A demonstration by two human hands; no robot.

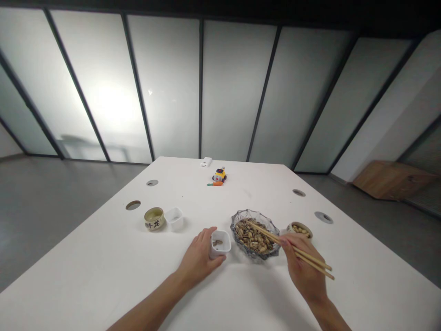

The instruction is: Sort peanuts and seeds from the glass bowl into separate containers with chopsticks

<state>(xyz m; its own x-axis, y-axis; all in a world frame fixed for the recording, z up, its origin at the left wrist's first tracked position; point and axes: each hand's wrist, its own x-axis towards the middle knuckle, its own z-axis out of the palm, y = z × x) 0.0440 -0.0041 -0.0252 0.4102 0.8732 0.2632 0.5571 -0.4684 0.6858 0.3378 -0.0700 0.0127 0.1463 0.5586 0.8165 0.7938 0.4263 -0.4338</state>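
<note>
The chopsticks (270, 235) are pinched by the right hand (306, 278), slanted far-left, tips among seeds (254, 240); a white cup (225, 243) is clasped by the left hand (197, 253). "龙" is lettered on a bowl (155, 224).

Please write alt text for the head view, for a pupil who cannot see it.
The right hand holds chopsticks, tips at the seeds in a glass bowl; the left hand holds a white tub with small pieces inside. A green bowl, another tub and a toy car also stand on the table.
</note>
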